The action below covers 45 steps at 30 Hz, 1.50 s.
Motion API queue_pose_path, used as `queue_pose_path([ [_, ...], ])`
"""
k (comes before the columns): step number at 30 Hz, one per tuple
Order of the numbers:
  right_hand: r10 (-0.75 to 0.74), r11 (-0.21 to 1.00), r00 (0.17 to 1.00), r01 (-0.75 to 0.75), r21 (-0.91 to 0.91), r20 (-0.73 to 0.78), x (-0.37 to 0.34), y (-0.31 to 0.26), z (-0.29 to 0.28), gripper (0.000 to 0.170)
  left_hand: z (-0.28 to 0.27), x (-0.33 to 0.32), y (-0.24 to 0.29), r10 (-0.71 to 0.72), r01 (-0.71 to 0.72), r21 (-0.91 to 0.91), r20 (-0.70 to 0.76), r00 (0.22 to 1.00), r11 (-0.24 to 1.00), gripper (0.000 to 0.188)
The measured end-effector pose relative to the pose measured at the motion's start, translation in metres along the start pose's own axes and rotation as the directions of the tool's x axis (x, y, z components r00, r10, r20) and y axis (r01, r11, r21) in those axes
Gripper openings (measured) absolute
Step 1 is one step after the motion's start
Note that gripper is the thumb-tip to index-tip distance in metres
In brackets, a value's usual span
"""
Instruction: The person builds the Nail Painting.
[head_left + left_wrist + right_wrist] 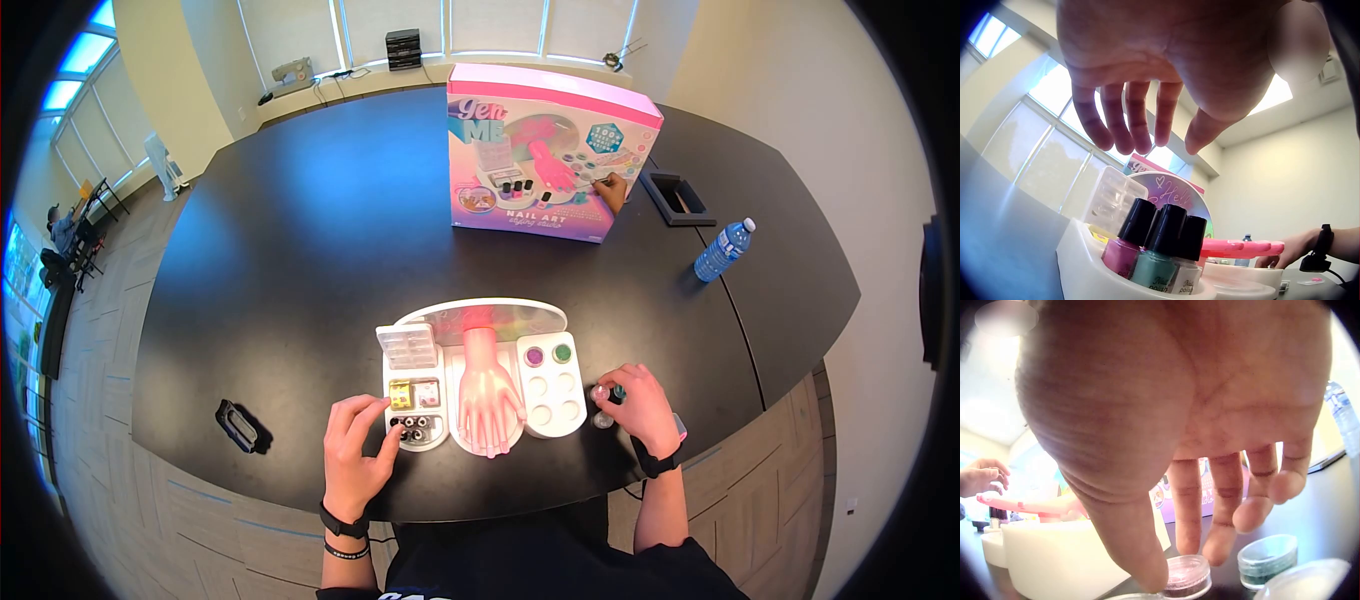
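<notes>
My right hand (645, 408) pinches a small round pot of pink glitter (1190, 575) between thumb and fingertips, low over the table. Beside that pot stand a clear pot of dark green glitter (1267, 562) and a pale-lidded one (1307, 584). The left hand (356, 452) hovers with loosely bent fingers above nail polish bottles (1159, 269) with black caps, in the left section of a white nail art station (448, 435). A pink model hand (484, 385) lies palm down in the middle. Purple (534, 356) and green glitter pots (562, 354) sit in the right tray's round wells.
A tall nail art box (545, 160) stands behind the station. To its right are a black table insert (678, 200) and a water bottle (724, 250). A dark-framed object (240, 426) lies at far left. Someone sits (65, 232) far off.
</notes>
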State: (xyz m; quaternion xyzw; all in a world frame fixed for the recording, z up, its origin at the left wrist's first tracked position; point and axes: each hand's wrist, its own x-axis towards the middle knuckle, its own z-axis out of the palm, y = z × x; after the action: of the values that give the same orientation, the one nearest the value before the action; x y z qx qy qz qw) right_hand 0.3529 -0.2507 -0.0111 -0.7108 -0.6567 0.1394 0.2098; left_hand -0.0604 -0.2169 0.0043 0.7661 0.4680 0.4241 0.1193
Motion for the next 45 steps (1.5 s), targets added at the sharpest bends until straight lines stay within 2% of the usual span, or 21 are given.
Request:
queue_pose_path([
  [4,-0.002,1.000,1.000,0.002,-0.002,-0.009,0.001,-0.002,0.000,0.013,-0.001,0.000,0.001,-0.010,0.010,-0.001,0.008,1.000,1.000,0.039],
  [10,-0.051,0.998,0.990,0.054,0.019,-0.133,0.005,-0.018,-0.009,0.012,-0.001,0.000,-0.001,-0.014,0.014,-0.001,0.001,1.000,1.000,0.040],
  [18,-0.169,0.984,0.968,0.176,0.024,-0.188,0.011,-0.046,-0.013,0.017,-0.003,0.000,-0.002,-0.018,0.018,0.001,0.001,1.000,1.000,0.040],
  [25,-0.254,0.964,0.954,0.264,0.046,-0.160,0.022,-0.063,0.001,0.015,-0.004,0.000,-0.002,-0.021,0.021,0.002,0.003,1.000,1.000,0.039],
  [30,-0.306,0.948,0.949,0.311,0.065,-0.080,0.024,-0.070,0.014,0.018,-0.005,-0.001,-0.002,-0.027,0.027,0.003,-0.004,1.000,1.000,0.038],
  [36,-0.292,0.954,0.956,0.293,0.065,-0.031,0.024,-0.076,0.018,0.015,-0.005,-0.001,-0.002,-0.031,0.031,0.007,-0.007,0.999,0.999,0.037],
  [39,-0.326,0.942,0.942,0.331,0.058,-0.085,0.026,-0.073,0.024,0.016,-0.005,-0.002,-0.002,-0.032,0.032,0.007,-0.008,0.999,0.999,0.036],
  [45,-0.331,0.940,0.940,0.336,0.058,-0.086,0.027,-0.073,0.027,0.014,-0.006,-0.003,-0.004,-0.038,0.038,0.009,-0.008,0.999,0.999,0.036],
])
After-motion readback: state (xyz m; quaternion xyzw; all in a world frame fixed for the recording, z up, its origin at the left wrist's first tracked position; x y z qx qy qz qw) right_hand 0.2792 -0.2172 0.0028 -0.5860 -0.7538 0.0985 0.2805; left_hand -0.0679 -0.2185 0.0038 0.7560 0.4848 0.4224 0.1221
